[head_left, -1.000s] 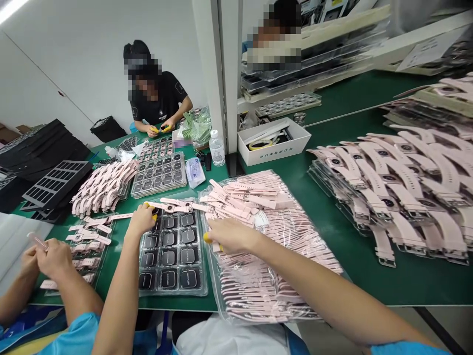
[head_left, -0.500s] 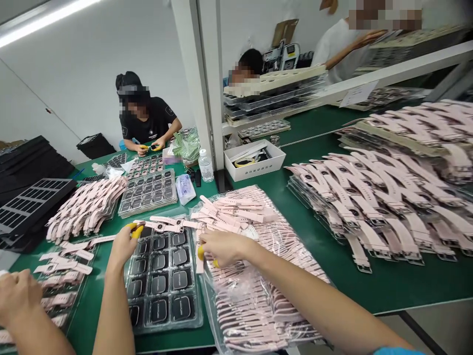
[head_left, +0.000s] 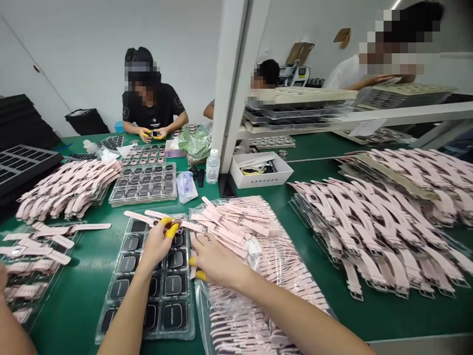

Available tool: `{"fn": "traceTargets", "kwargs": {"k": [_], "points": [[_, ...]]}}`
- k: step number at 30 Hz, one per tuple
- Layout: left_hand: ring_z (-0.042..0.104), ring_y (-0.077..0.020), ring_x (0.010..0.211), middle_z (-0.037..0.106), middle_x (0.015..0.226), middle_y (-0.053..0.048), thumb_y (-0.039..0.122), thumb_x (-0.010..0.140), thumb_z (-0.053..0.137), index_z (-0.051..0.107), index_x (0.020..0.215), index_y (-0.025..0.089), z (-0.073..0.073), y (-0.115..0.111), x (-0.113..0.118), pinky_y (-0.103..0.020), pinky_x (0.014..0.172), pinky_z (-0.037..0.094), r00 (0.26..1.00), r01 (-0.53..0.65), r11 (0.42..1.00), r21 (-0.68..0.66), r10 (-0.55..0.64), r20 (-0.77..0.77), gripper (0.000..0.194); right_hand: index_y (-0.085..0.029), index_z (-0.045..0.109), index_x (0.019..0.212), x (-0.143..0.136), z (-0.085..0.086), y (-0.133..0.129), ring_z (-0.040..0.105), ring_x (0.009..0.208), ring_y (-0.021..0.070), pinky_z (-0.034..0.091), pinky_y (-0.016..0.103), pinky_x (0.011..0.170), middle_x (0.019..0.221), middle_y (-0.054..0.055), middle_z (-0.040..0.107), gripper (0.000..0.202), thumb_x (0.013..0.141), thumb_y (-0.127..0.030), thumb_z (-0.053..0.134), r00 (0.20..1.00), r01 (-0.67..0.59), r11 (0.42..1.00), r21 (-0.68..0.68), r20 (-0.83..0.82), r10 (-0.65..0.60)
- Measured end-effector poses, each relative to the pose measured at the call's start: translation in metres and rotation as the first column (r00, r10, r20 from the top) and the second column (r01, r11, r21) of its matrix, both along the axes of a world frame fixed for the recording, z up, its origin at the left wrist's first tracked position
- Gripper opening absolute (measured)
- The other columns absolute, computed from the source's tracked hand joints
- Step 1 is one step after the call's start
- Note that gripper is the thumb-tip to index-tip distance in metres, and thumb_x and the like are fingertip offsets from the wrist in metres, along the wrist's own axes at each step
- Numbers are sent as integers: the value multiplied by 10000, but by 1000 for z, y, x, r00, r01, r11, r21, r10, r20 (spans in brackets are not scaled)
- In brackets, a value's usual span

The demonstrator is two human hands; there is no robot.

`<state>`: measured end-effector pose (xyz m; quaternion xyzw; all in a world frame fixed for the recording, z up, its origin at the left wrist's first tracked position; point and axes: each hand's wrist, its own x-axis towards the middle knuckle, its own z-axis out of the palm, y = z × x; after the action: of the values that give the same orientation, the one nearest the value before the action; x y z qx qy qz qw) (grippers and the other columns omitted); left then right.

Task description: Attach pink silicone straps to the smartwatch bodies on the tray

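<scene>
My left hand (head_left: 158, 242), with yellow finger cots on its fingertips, is closed on a pink-strapped watch (head_left: 187, 225) at the far end of a clear tray (head_left: 192, 315) of dark square watch faces. A second pink watch (head_left: 138, 217) lies beside it across the tray's far edge. My right hand (head_left: 216, 259), also in yellow finger cots, has its fingers closed round a pink watch strap (head_left: 192, 241), mostly hidden by the hand. Loose pink straps (head_left: 225, 222) lie just beyond it, on a plastic-wrapped bundle of straps (head_left: 258, 301).
Stacked trays of pink watches stand at right (head_left: 354, 212) and left (head_left: 70, 185). Another person's forearm (head_left: 13, 315) enters at the left edge. A white box (head_left: 262, 172), a bottle (head_left: 212, 167) and a metal post (head_left: 236, 84) stand farther back. A co-worker (head_left: 153, 106) sits opposite.
My left hand has moved right along the tray's far end, closer to my right hand, which stays near the strap pile. The other person's hand at the left has mostly left the view.
</scene>
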<state>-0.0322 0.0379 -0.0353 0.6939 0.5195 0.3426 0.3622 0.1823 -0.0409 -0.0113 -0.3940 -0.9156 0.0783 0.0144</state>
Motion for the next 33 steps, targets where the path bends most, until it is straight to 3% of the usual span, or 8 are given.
{"fn": "traceTargets", "kwargs": {"k": [11,14,16,19,22,25,29,33], "points": [[710,-247,941,761,1033,-69,460,946,576,688,1093,229,11,-11,5,-375,877,551,999,48,998,-32,-47,21,296,-203,751,1024,18,0,19,584,1006,239,472,404,918,1091,114,666,313,1057,-411,519,894,-151,982,-114,-440,86],[714,-237,934,758,1025,-65,470,923,608,680,1083,229,10,-10,6,-368,880,562,995,58,996,-70,-52,81,298,-204,682,1040,13,0,12,628,908,224,512,395,855,987,96,695,321,1062,-456,486,692,-124,951,-285,-712,-123],[716,-236,983,755,1062,-73,490,906,628,674,1081,229,10,-11,7,-367,910,565,987,72,991,-111,-54,154,318,-222,614,1015,7,-3,7,657,823,212,540,381,776,928,70,703,339,1052,-529,476,465,-159,853,-496,-800,-379],[715,-230,990,747,1079,-81,537,877,650,653,1059,224,9,-12,12,-353,879,575,965,99,978,-184,-49,256,362,-242,521,956,-4,-10,5,650,675,189,548,351,667,786,11,670,377,991,-617,547,144,-282,670,-687,-721,-678],[708,-191,829,738,1027,-78,569,861,668,612,1053,213,7,-12,14,-296,693,554,947,134,958,-256,-47,319,408,-249,478,912,-11,-15,9,602,560,167,529,330,587,700,-39,599,412,908,-620,656,-27,-372,565,-737,-600,-800],[668,-151,700,721,954,-62,571,865,675,553,1045,205,4,-10,14,-245,551,478,920,153,949,-275,-35,390,426,-252,438,878,-11,-12,16,499,469,135,454,289,485,702,-47,558,380,887,-567,649,-43,-460,458,-761,-496,-868],[602,-121,623,673,833,-15,517,908,651,508,1034,212,1,-9,14,-224,515,432,897,163,957,-238,-44,440,360,-227,493,860,-8,-3,20,313,459,122,335,261,474,642,-36,447,329,991,-505,376,69,-519,287,-805,-374,-925],[630,-133,716,660,880,-18,393,927,643,507,1057,218,1,-14,18,-237,615,490,902,176,964,-197,-78,425,257,-206,578,924,-8,-1,19,343,528,143,373,277,541,672,-20,434,427,1029,-489,276,101,-466,220,-857,-299,-949]]}}
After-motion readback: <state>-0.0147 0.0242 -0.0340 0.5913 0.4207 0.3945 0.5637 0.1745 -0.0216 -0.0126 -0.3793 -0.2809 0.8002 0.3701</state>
